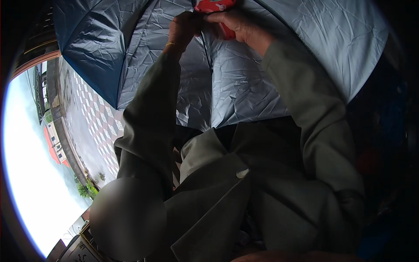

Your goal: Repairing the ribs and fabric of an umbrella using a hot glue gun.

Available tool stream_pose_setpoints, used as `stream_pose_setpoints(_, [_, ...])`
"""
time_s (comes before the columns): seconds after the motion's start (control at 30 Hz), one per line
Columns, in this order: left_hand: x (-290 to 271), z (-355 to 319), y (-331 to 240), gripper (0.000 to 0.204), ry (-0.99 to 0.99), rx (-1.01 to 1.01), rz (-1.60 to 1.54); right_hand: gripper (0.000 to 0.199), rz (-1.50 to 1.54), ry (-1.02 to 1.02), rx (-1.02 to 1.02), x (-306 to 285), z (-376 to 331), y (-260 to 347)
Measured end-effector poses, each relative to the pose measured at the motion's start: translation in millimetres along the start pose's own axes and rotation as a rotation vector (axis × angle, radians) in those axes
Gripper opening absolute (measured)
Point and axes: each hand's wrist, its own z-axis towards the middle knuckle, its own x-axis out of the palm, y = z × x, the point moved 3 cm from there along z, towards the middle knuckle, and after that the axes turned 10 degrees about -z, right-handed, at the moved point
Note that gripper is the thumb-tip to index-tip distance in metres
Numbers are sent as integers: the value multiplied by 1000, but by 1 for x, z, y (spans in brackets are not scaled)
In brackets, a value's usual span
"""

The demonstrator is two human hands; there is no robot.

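An opened umbrella (244,83) spreads before me, its silvery lining creased and its dark ribs running through it. My left hand (184,29), with a gold-coloured bracelet at the wrist, is closed in a pinch at the middle umbrella rib (211,87); its fingertips are in shadow. Close beside it, my right hand (235,25) is closed round a red hand tool (214,5). Red parts of this tool show above and below the fingers; its exact kind is unclear. The hands nearly touch at the top of the view.
Blue outer cloth (94,78) shows at the umbrella's left edge. Beyond it lies patterned paving (97,111), with a low kerb, green plants (87,188) and a red-roofed building (54,142) farther off. Dark, indistinct things fill the right side.
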Motion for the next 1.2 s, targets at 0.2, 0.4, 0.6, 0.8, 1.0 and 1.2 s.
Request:
stream_pose_setpoints(0.2, [4,-5,0,26,-74,25,-38,23,-76,20,31,-5,4,-10])
stream_pose_setpoints(0.4, [8,-12,7,22,-351,-55,319,34,140,112,73,-25,-40,-16])
stream_pose_setpoints(0.6, [-48,-47,33,20,-597,179,669,27,116,168,565,-19,-191,-39])
stream_pose_setpoints(0.8, [-151,-125,72,43,-686,-292,863,29,100,53,460,-12,-240,-31])
stream_pose_setpoints(1.0, [-149,-127,110,49,-616,-283,780,22,-32,-203,-20,0,-195,-5])
stream_pose_setpoints(1.2, [-127,-111,87,36,-464,-307,664,26,-33,-411,-446,-6,-177,67])
